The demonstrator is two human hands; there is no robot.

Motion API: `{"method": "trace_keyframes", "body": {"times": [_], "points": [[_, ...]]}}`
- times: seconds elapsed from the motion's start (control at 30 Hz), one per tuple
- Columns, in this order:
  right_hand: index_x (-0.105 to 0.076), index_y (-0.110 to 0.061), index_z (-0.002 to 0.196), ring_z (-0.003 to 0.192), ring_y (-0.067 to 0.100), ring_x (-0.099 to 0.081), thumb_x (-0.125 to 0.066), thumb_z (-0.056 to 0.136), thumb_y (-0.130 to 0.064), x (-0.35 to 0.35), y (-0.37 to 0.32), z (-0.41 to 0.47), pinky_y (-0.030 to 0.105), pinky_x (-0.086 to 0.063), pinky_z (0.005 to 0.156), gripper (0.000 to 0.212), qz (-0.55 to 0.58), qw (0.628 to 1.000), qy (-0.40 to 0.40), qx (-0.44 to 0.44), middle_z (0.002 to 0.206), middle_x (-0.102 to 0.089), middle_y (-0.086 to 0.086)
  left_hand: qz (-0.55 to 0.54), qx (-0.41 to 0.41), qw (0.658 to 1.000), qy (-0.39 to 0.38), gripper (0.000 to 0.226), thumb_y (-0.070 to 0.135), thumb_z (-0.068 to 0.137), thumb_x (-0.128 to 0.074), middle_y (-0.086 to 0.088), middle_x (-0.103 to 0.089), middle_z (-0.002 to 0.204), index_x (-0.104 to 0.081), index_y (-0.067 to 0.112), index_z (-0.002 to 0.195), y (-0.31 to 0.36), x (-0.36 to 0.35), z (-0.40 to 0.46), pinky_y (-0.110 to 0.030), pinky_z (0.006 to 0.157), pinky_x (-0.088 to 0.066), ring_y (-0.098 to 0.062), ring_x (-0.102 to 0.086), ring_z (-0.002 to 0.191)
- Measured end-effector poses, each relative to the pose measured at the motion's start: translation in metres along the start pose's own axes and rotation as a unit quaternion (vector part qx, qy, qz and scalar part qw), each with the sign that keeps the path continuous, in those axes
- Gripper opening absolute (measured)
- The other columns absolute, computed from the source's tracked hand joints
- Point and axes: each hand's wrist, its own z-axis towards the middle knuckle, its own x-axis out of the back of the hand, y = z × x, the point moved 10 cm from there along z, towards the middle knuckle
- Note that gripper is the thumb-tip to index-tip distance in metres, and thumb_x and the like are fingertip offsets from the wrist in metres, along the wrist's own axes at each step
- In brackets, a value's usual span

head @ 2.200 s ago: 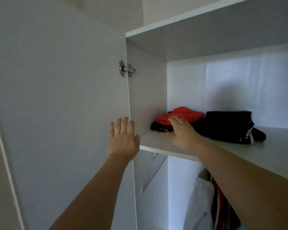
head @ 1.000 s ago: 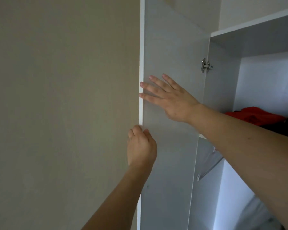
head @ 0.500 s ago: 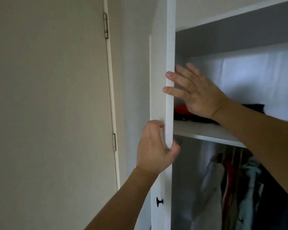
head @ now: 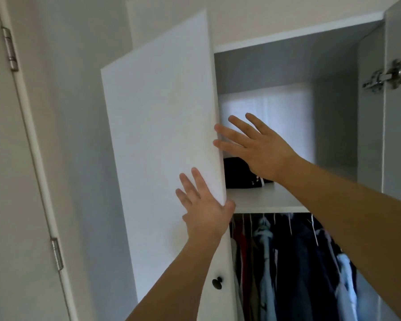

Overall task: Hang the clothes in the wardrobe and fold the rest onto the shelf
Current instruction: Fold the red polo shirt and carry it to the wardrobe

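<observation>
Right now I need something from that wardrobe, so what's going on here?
A person has both hands on the left door. The left hand lies flat on its front by the edge; the right hand has open fingers at that edge. Dark folded clothes sit on the shelf, with hung clothes below.

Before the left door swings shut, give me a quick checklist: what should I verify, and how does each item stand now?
1. Folded clothes sit back from the shelf edge: ok.
2. Right hand out of the door's path: not ok, fingertips lie at the door edge, inside the opening.
3. Left hand placed to push: ok, fingers flat on the door's front, though the thumb wraps its edge.
4. Hanging clothes inside the frame: cannot tell, no depth from this view.
5. Right door closed: not ok, it stands open, hinge exposed.
</observation>
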Motion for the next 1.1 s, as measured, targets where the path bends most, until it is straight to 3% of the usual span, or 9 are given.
{"method": "trace_keyframes", "body": {"times": [0.13, 0.3, 0.43, 0.67, 0.83, 0.93, 1.1], "points": [[-0.023, -0.023, 0.151, 0.146, 0.033, -0.009, -0.059, 0.082, -0.011, -0.027, 0.004, -0.004, 0.051, -0.003, 0.117, 0.079, -0.012, 0.996, -0.083, -0.022, 0.16, -0.008, 0.005, 0.018, 0.026, 0.999, -0.006, 0.108, 0.057, 0.085, -0.05, 0.001, 0.044, 0.147, 0.042, 0.032, 0.136, 0.005, -0.027, 0.019, -0.066, 0.103, -0.028, -0.037, 0.024, 0.142], [0.006, -0.022, 0.152, 0.145, 0.031, 0.017, -0.041, 0.093, -0.016, -0.063, 0.013, -0.007, 0.05, 0.019, 0.112, 0.076, -0.014, 0.986, -0.155, -0.054, 0.158, 0.018, 0.005, 0.025, 0.027, 0.999, -0.031, 0.107, 0.078, 0.079, -0.04, 0.005, 0.047, 0.144, 0.043, 0.038, 0.134, 0.0, -0.054, 0.044, -0.072, 0.101, -0.023, -0.035, 0.031, 0.14], [0.012, -0.018, 0.151, 0.144, 0.031, 0.022, -0.038, 0.095, -0.02, -0.093, 0.015, -0.005, 0.05, 0.02, 0.112, 0.075, -0.014, 0.98, -0.184, -0.081, 0.157, 0.022, 0.007, 0.034, 0.003, 0.998, -0.044, 0.101, 0.081, 0.079, -0.032, 0.004, 0.048, 0.144, 0.044, 0.04, 0.132, 0.001, -0.07, 0.061, -0.073, 0.101, -0.023, -0.036, 0.034, 0.138], [0.016, -0.014, 0.15, 0.143, 0.032, 0.023, -0.033, 0.096, -0.023, -0.125, 0.015, -0.001, 0.05, 0.021, 0.109, 0.073, -0.026, 0.973, -0.206, -0.097, 0.156, 0.025, 0.01, 0.042, 0.008, 0.998, -0.039, 0.101, 0.078, 0.081, -0.036, 0.003, 0.045, 0.146, 0.04, 0.04, 0.136, 0.001, -0.087, 0.081, -0.074, 0.099, -0.023, -0.038, 0.032, 0.138], [0.021, -0.016, 0.148, 0.143, 0.032, 0.023, -0.045, 0.093, -0.021, -0.135, 0.019, -0.004, 0.051, 0.018, 0.111, 0.086, -0.04, 0.969, -0.218, -0.108, 0.154, 0.029, 0.009, 0.066, -0.002, 0.998, -0.019, 0.099, 0.082, 0.078, -0.027, -0.002, 0.041, 0.149, 0.044, 0.039, 0.132, -0.001, -0.092, 0.083, -0.077, 0.097, -0.022, -0.042, 0.031, 0.138], [0.023, -0.016, 0.147, 0.143, 0.032, 0.024, -0.039, 0.095, -0.02, -0.138, 0.016, -0.006, 0.049, 0.018, 0.111, 0.082, -0.04, 0.965, -0.235, -0.113, 0.153, 0.031, 0.008, 0.064, -0.002, 0.998, -0.026, 0.099, 0.083, 0.077, -0.027, -0.002, 0.042, 0.149, 0.045, 0.04, 0.129, -0.003, -0.093, 0.085, -0.076, 0.096, -0.024, -0.043, 0.03, 0.138], [0.019, -0.018, 0.149, 0.143, 0.031, 0.023, -0.048, 0.092, -0.034, -0.131, 0.019, -0.007, 0.051, 0.02, 0.11, 0.089, -0.06, 0.951, -0.279, -0.122, 0.156, 0.026, 0.007, 0.054, -0.02, 0.997, -0.059, 0.097, 0.075, 0.084, -0.036, 0.002, 0.043, 0.148, 0.039, 0.042, 0.135, -0.006, -0.089, 0.085, -0.073, 0.098, -0.026, -0.04, 0.029, 0.139]]}}
